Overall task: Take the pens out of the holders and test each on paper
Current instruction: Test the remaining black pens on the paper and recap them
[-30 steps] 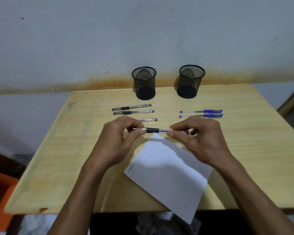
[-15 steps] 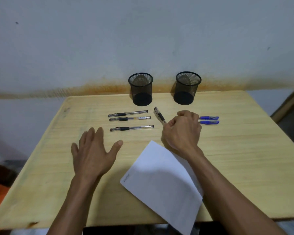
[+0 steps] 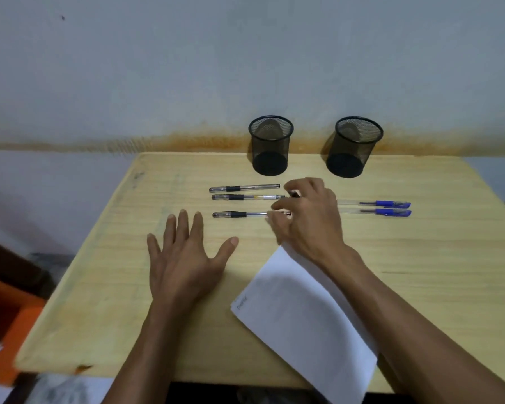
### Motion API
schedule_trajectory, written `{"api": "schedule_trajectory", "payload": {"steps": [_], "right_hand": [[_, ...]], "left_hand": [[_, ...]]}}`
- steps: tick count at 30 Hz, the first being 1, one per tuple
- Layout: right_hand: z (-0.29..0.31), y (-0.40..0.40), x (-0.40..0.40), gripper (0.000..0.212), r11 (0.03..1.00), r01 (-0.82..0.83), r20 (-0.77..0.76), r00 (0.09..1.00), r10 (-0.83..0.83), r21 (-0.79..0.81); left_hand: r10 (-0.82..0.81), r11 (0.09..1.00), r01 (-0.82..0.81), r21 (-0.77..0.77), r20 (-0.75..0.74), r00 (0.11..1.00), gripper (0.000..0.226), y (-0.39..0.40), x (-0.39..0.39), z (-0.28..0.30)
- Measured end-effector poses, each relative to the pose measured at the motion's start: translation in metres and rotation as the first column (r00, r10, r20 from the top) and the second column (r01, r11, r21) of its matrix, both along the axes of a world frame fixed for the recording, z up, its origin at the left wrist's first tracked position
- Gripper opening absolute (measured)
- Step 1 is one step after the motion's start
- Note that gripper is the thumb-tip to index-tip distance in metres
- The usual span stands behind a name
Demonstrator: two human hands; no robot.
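Two black mesh holders (image 3: 271,147) (image 3: 356,148) stand at the table's back, both with nothing in them. In front of the left one lie three black pens (image 3: 244,187) (image 3: 247,197) (image 3: 239,214) in a row. Two blue pens (image 3: 387,203) (image 3: 389,212) lie at the right. A white paper (image 3: 301,322) sits skewed at the front edge. My left hand (image 3: 187,258) rests flat on the wood, fingers spread. My right hand (image 3: 306,220) hovers curled at the right ends of the black pens and grips a fourth black pen (image 3: 295,194), of which only a dark bit shows between the fingers.
The wooden table (image 3: 420,272) stands against a grey wall with a rust-coloured stain band. An orange box (image 3: 6,325) is on the floor at the left. Something dark stands past the table's right edge.
My hands parted from the black pen held between them. The left hand went flat on the table. The right hand carried the pen back to the row of black pens.
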State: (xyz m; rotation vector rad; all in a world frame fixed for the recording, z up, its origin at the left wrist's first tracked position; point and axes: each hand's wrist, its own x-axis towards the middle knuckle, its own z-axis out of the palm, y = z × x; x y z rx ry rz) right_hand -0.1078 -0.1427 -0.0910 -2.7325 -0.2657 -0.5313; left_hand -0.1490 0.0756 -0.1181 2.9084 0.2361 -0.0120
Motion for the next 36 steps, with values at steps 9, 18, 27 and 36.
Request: {"api": "schedule_trajectory", "payload": {"steps": [9,18,27,36], "right_hand": [[-0.001,0.021,0.019,0.03,0.984,-0.103,-0.135,0.987,0.083,-0.148],[0.011,0.006,-0.008,0.017,0.987,-0.158,-0.058,0.985,0.16,0.037],[0.063,-0.041,-0.052,0.014,0.947,-0.158,-0.191,0.958,0.216,0.281],[0.053,-0.046,-0.064,0.015,0.283,0.065,-0.132,0.966,0.224,0.957]], "left_hand": [[0.005,1.0,-0.005,0.006,-0.004,1.0,0.101,0.0,0.002,-0.001],[-0.046,0.953,0.136,-0.27,0.316,0.948,0.078,0.001,-0.003,0.005],[-0.266,0.812,0.563,-0.155,0.76,0.594,0.027,-0.036,-0.004,0.018],[-0.258,0.715,0.623,-0.317,0.708,0.657,0.013,-0.072,-0.006,0.048]]}}
